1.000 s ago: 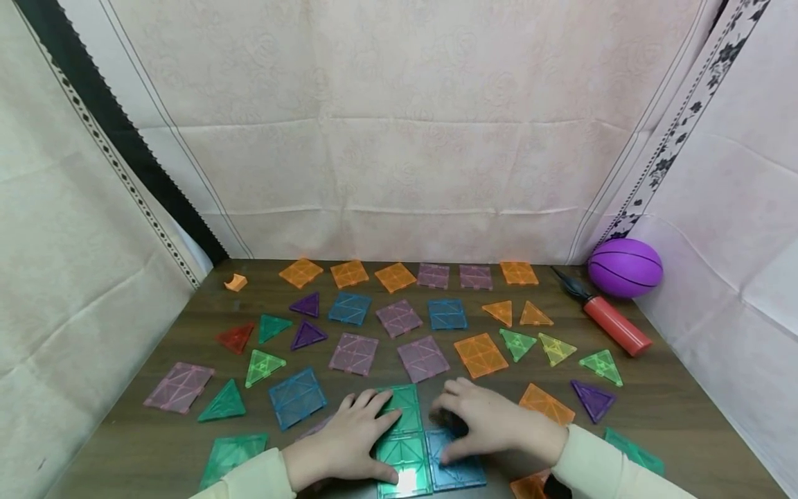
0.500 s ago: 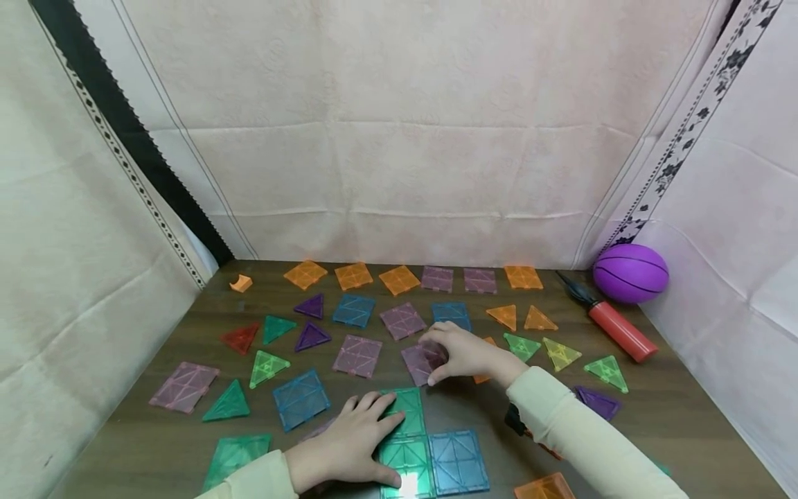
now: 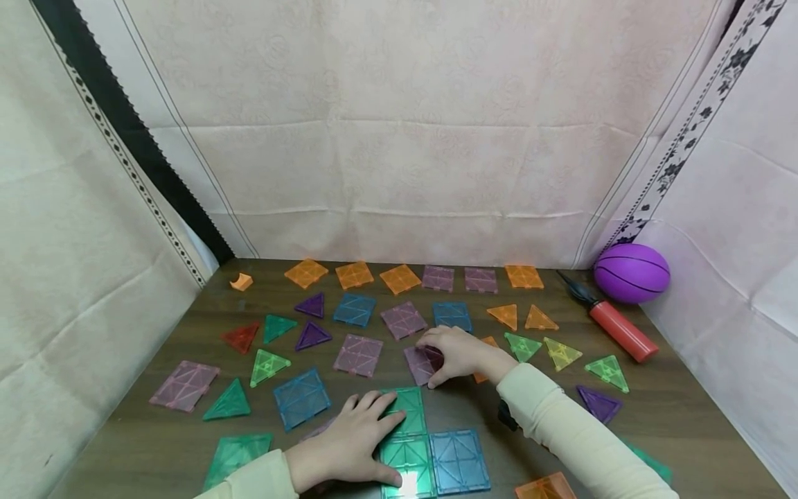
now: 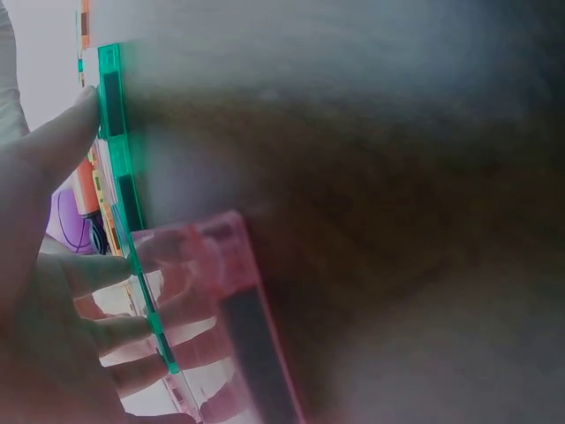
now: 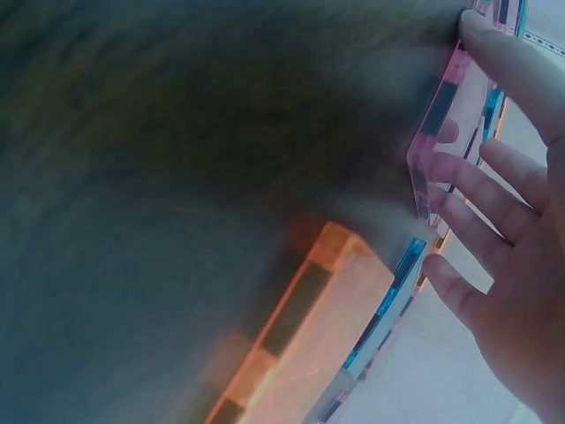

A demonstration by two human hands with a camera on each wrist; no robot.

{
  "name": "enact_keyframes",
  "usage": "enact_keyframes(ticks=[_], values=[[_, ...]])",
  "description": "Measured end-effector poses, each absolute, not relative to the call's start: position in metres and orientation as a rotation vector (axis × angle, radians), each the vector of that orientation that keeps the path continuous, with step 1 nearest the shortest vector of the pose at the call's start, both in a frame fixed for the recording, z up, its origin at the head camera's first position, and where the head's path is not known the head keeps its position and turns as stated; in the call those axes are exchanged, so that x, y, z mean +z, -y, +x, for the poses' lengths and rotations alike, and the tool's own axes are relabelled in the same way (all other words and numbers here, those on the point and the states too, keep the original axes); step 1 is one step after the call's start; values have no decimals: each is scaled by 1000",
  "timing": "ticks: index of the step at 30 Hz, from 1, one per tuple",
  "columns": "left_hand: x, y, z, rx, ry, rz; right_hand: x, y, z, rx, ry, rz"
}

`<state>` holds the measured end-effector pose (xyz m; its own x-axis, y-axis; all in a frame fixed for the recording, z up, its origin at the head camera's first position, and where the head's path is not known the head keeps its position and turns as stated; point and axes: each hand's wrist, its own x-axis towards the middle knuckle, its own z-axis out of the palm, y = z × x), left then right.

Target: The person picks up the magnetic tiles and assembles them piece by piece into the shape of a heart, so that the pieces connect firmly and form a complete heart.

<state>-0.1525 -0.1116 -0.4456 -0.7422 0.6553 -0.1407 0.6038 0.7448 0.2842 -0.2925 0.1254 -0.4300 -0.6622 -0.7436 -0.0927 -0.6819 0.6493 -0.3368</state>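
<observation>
My left hand (image 3: 349, 443) rests with spread fingers on two translucent green square magnetic tiles, an upper one (image 3: 413, 409) and a lower one (image 3: 406, 454), laid edge to edge. In the left wrist view, the thumb touches a green tile's edge (image 4: 110, 88). A blue square tile (image 3: 460, 463) lies against the lower green tile's right side. Farther back, my right hand (image 3: 458, 352) holds a pinkish-purple square tile (image 3: 415, 364) flat on the table between thumb and fingers. The right wrist view shows the thumb at that tile's edge (image 5: 433, 119); the palm hides part of it.
Several square and triangular tiles lie spread around, among them a blue square (image 3: 302, 400) and an orange square (image 3: 546, 488). A red hand pump (image 3: 623, 333) and purple ball (image 3: 632, 273) stand at the right. A curtain (image 3: 399, 173) closes the back.
My right hand has left the blue tile and moved forward to the pinkish-purple tile, where it has stayed for the last half second. The left hand keeps its place on the green tiles.
</observation>
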Motion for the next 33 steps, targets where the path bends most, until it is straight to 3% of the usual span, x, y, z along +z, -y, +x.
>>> enact_keyframes(ticks=[33], values=[[-449, 113, -153, 320, -2732, 1013, -433, -145, -238, -268, -2678, -1314]])
